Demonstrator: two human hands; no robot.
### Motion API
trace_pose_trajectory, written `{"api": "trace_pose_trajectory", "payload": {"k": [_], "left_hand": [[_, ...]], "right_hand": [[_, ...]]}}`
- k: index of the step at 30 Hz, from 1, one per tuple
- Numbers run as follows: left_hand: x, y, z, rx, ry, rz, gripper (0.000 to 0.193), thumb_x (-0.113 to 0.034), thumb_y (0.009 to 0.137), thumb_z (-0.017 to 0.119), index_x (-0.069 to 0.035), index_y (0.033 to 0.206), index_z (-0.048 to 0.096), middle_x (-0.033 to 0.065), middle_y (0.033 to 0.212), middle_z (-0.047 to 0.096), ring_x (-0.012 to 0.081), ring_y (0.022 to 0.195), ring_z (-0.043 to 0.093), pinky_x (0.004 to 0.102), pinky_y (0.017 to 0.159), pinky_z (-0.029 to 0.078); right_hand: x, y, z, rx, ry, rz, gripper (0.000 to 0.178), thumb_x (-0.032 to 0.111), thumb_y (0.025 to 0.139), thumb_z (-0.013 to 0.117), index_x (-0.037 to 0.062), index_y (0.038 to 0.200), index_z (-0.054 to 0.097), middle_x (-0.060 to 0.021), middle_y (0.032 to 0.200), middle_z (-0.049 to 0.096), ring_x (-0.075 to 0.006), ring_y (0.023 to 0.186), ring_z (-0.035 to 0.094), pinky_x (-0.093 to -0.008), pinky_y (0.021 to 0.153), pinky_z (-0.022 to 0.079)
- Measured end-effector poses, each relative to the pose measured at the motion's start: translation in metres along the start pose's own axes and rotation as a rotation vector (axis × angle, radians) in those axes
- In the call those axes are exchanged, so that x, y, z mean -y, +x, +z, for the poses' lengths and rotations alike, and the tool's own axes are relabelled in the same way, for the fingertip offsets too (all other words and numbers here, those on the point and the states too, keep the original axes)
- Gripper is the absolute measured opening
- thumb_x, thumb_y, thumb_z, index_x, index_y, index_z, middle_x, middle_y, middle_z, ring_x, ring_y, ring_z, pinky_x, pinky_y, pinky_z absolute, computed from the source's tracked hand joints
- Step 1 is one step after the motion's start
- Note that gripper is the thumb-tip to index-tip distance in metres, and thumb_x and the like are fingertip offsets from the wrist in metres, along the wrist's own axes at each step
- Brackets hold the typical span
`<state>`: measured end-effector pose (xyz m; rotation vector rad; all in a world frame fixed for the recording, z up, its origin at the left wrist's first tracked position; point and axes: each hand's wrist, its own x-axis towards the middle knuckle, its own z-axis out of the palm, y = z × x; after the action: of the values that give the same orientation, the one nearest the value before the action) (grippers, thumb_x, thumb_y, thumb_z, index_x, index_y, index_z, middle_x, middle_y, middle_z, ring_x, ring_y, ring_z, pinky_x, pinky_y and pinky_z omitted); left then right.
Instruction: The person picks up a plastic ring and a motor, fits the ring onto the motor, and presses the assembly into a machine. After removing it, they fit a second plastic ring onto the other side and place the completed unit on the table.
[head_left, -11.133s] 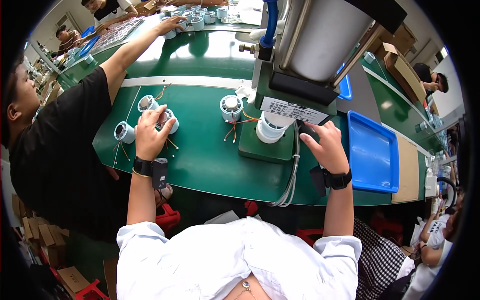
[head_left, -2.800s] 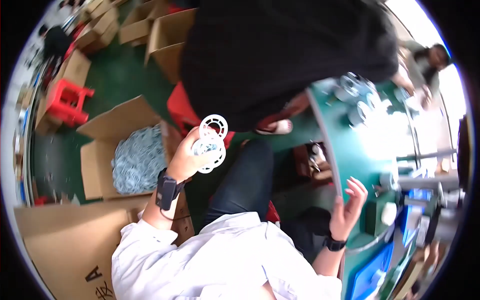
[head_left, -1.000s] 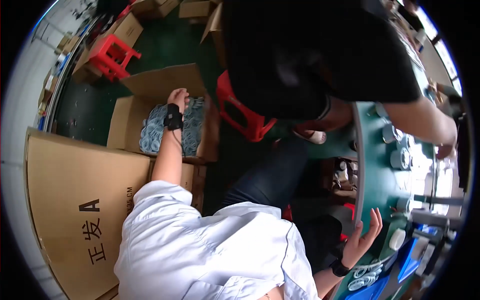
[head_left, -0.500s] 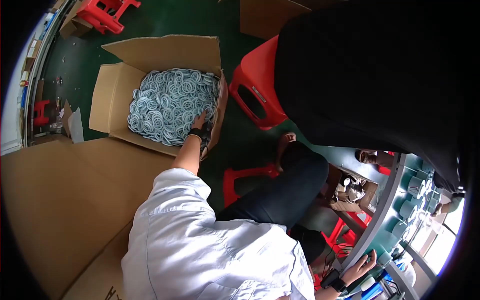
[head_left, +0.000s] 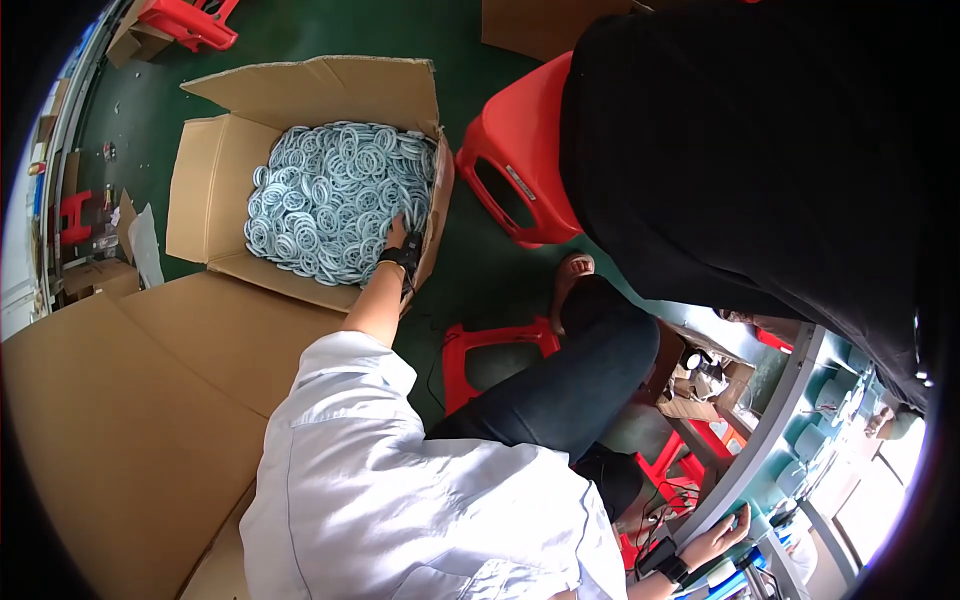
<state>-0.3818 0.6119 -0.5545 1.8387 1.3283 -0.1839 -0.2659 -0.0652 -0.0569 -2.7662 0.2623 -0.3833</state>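
An opened cardboard box (head_left: 200,190) holds a heap of pale blue-grey rings (head_left: 330,200). My left hand (head_left: 398,236) reaches down into the heap near the box's right wall. Its fingertips are hidden among the rings, so whether it grips any cannot be made out. A dark strap with a small device sits around that wrist. Far off at lower right, my right hand (head_left: 712,543) lies on the edge of the workbench (head_left: 752,465), fingers stretched out, holding nothing I can see.
A person in black (head_left: 740,150) sits on a red stool (head_left: 520,130) right of the box. Another red stool (head_left: 462,365) stands by my leg (head_left: 560,375). Large cardboard flaps (head_left: 120,430) spread at left. White round parts (head_left: 812,440) stand along the workbench.
The view has shifted slightly, so the box sits a little higher and further left. My left hand remains in the rings, its fingers more deeply hidden. My right hand stays at the workbench edge.
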Motion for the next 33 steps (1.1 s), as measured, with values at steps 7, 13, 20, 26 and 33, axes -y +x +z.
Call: {"api": "trace_pose_trajectory", "payload": {"k": [7,13,20,26,33], "left_hand": [[0.033,0.012,-0.02,-0.062,-0.751,-0.321,0.053,-0.029,0.086,0.063,-0.003,0.13,0.047,0.0309,0.121,0.058,0.0439,0.093,0.064,0.0546,0.079,0.052],[-0.02,-0.044,-0.044,-0.12,-0.145,-0.294,0.051,-0.019,0.085,0.064,-0.002,0.131,0.05,0.0224,0.121,0.06,0.0343,0.068,0.065,0.0435,0.052,0.054],[-0.088,-0.096,-0.096,-0.35,-0.818,-0.035,0.044,-0.011,0.084,0.066,-0.002,0.124,0.051,0.0131,0.122,0.059,0.025,0.074,0.063,0.0337,0.047,0.052],[-0.112,-0.12,-0.119,-0.389,-0.907,-0.022,0.044,-0.012,0.084,0.066,-0.006,0.126,0.052,0.0113,0.124,0.06,0.0237,0.079,0.064,0.0313,0.05,0.051],[-0.144,-0.173,-0.125,-0.207,-0.977,0.249,0.043,-0.011,0.089,0.062,-0.012,0.13,0.052,0.0061,0.111,0.066,0.0181,0.082,0.066,0.028,0.051,0.05]], "right_hand": [[0.003,0.001,-0.004,0.023,-0.073,-0.063,0.036,0.018,0.101,0.047,-0.0011,0.132,0.053,-0.0162,0.13,0.054,-0.0291,0.122,0.05,-0.0396,0.106,0.035],[-0.002,-0.002,-0.01,0.019,-0.174,-0.12,0.034,0.016,0.101,0.048,-0.0007,0.131,0.054,-0.0164,0.129,0.055,-0.0302,0.122,0.049,-0.0415,0.106,0.035],[0.003,0.001,-0.003,0.037,-0.06,-0.206,0.034,0.017,0.101,0.05,-0.0008,0.13,0.055,-0.0175,0.128,0.055,-0.032,0.119,0.051,-0.0414,0.107,0.035],[0.005,-0.002,-0.002,0.006,0.046,-0.243,0.032,0.014,0.099,0.053,-0.0004,0.128,0.056,-0.0173,0.127,0.056,-0.0319,0.119,0.051,-0.0414,0.106,0.036],[0.031,-0.013,-0.013,0.005,0.212,-0.184,0.034,0.008,0.09,0.061,0.0005,0.122,0.058,-0.0173,0.127,0.056,-0.0334,0.121,0.05,-0.0414,0.106,0.036]]}}
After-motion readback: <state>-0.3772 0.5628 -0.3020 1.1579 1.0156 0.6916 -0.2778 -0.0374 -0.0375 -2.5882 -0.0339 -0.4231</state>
